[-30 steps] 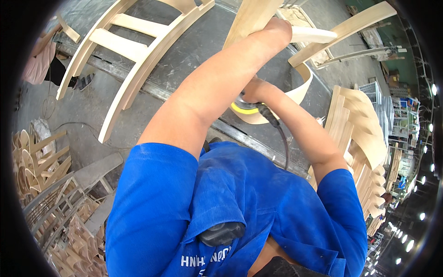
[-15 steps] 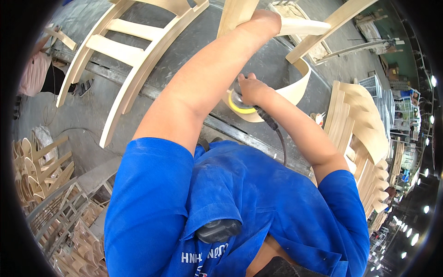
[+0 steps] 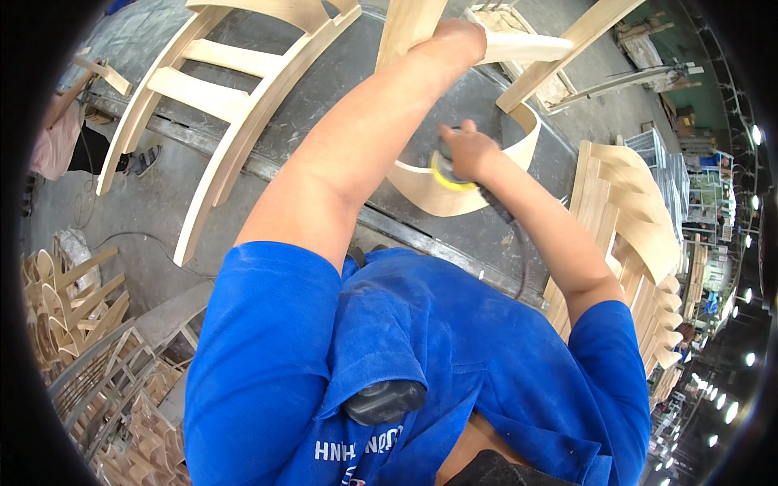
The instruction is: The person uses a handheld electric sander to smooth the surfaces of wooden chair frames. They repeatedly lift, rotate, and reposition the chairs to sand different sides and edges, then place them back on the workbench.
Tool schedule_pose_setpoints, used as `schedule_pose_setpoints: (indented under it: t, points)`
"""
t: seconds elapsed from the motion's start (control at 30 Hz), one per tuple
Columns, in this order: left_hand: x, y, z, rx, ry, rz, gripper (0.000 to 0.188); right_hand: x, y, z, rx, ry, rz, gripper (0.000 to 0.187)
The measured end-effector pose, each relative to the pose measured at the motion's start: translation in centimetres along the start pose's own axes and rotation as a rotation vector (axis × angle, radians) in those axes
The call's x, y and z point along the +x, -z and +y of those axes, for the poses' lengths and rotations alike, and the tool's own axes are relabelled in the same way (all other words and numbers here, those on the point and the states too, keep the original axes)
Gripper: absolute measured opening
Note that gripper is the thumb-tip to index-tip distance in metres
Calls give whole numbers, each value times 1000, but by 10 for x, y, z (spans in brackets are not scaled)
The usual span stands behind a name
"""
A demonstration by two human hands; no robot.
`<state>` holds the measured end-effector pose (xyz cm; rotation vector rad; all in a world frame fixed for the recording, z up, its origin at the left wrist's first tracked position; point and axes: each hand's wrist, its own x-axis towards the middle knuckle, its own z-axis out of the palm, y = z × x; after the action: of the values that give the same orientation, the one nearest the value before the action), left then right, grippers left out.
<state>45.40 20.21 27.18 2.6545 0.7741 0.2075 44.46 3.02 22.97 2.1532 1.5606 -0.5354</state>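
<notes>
My right hand is closed over a small handheld sander with a yellow-edged round pad and a dark hose. The pad rests at or close to a curved pale-wood band, which loops over the dark tabletop; exact contact is blurred. The band belongs to a pale wooden chair frame with straight legs and a crossbar. Up at the far side, my left hand grips this frame where a wide upright meets the crossbar. Its fingers are mostly hidden behind the wood.
Another wooden chair frame with slats leans at the table's left. Stacked curved wooden parts stand to the right. Several wooden pieces fill a rack at lower left. A person in a pink top is at far left, holding wood.
My right hand and the sander have moved right along the curved band, and the hose has swung right with them. My left hand stays on the frame.
</notes>
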Motion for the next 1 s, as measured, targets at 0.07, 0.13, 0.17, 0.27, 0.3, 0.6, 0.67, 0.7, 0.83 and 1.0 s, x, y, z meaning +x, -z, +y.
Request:
schedule_pose_setpoints:
  t: [0.07, 0.13, 0.17, 0.27, 0.3, 0.6, 0.67, 0.7, 0.83, 1.0]
  points:
    - [0, 0, -1, -13, -4, -8, 37, 9, -7, -24, 34, 62, -35, 59]
    - [1, 0, -2, 8, -14, 18, 37, 24, -16, -47, 32, 109, -74, 57]
    - [1, 0, -3, 20, -18, 32, 38, 33, -18, -57, 31, 140, -92, 57]
    - [7, -2, -4, 18, 33, -51, 38, 39, -27, -53, 110, 116, -114, 61]
    - [10, -4, -4, 12, 35, -55, 38, 37, -28, -44, 139, 107, -114, 63]
    - [24, -12, -9, 22, 10, -38, 41, 15, -14, 25, 155, -11, -182, 76]
    - [22, -7, -8, 20, 38, -77, 41, 9, -13, 42, 147, -52, -146, 77]
    - [21, -5, -7, 18, 45, -95, 42, 8, -12, 51, 145, -72, -145, 77]
    - [12, -1, -2, 51, 26, -73, 42, 7, -8, 85, 89, -165, -159, 75]
    - [1, -6, 6, 63, 5, 30, 39, 17, 0, 97, -80, -277, -85, 67]
